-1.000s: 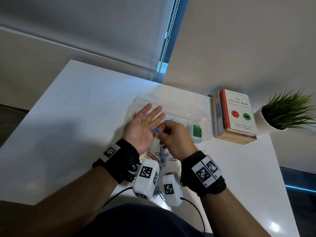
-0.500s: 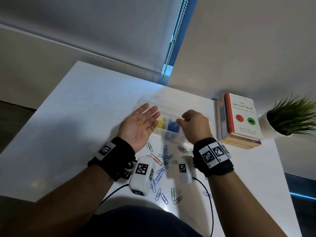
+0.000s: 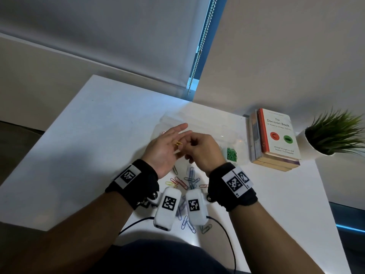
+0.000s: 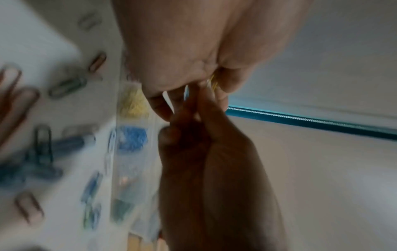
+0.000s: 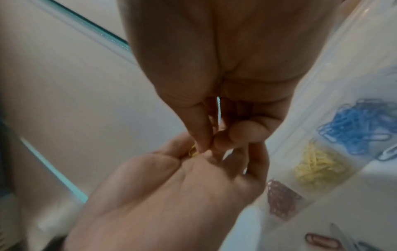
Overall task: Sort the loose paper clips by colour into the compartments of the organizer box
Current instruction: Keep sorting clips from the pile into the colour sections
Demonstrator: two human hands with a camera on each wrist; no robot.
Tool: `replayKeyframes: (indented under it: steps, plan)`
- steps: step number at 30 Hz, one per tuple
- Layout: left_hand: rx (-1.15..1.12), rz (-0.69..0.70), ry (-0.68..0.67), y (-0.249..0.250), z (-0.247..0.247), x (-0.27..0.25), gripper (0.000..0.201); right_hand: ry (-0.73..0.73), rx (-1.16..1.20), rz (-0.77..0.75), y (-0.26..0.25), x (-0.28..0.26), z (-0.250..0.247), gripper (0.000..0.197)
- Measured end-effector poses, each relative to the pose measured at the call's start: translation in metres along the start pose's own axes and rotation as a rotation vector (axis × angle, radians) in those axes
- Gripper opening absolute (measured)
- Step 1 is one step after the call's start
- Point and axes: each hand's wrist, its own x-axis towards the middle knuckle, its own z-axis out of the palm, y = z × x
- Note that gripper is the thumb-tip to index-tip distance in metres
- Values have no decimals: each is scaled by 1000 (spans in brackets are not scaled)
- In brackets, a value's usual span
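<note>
Paper clip: a yellow paper clip (image 3: 178, 143) lies on the fingers of the left hand (image 3: 165, 150), up above the table (image 3: 83, 135).
Left hand: palm up, fingers (image 3: 177, 128) straight and loose. It carries the clip like a little plate and does not squeeze it.
Right hand: the right hand (image 3: 202, 150) has its thumb and first finger (image 5: 198, 134) pinched together on the clip.
Box: the organizer box (image 3: 235, 138) sits just past the hands. Yellow clips (image 5: 318, 169) fill one part, between the blue clips (image 5: 361, 125) and the red ones (image 5: 281, 197).
How it feels: I think tiny, very light, hard and smooth, so it can slip or stick to skin.
Where to hold: best by the two long sides, with fingertips.
Watch out: more loose clips (image 3: 188, 179) lie on the table near the wrists.
</note>
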Motion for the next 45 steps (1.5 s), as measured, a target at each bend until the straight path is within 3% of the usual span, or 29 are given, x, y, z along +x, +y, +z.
replayKeyframes:
  steps: [5, 11, 14, 17, 20, 23, 27, 30, 37, 42, 45]
  plan:
    - [28, -8, 226, 13, -31, -8, 22, 145, -338, 45, 8, 23, -9, 11]
    - [250, 66, 284, 20, -44, -23, 22, 159, -323, 100, 3, 23, -12, 18]
    - [545, 72, 257, 15, -52, -26, 19, 165, -377, 84, 7, -5, -26, 9]
    - [1014, 21, 144, 8, -66, -27, 28, 159, -467, 122, 25, -40, -41, 8]
    - [1502, -23, 136, 1, -78, -26, 49, 132, -606, 233, 55, -60, -49, 18]
    - [1734, -76, 131, -7, -76, -22, 58, 104, -734, 354, 84, -59, -41, 34]
    - [1793, -103, 136, -23, -64, -15, 62, 149, -795, 394, 94, -52, -22, 34]
    - [1801, -73, 119, -38, -56, -16, 61, 89, -858, 301, 90, -52, -2, 36]
    - [1521, -7, -79, -58, -38, -14, 51, 28, -805, 100, 75, -43, 14, 37]
    - [1228, 27, 59, -45, -53, -22, 42, -179, -876, -5, 60, -50, 27, 62]
    - [1235, 70, 158, -36, -67, -27, 44, -275, -949, -61, 58, -69, 31, 85]
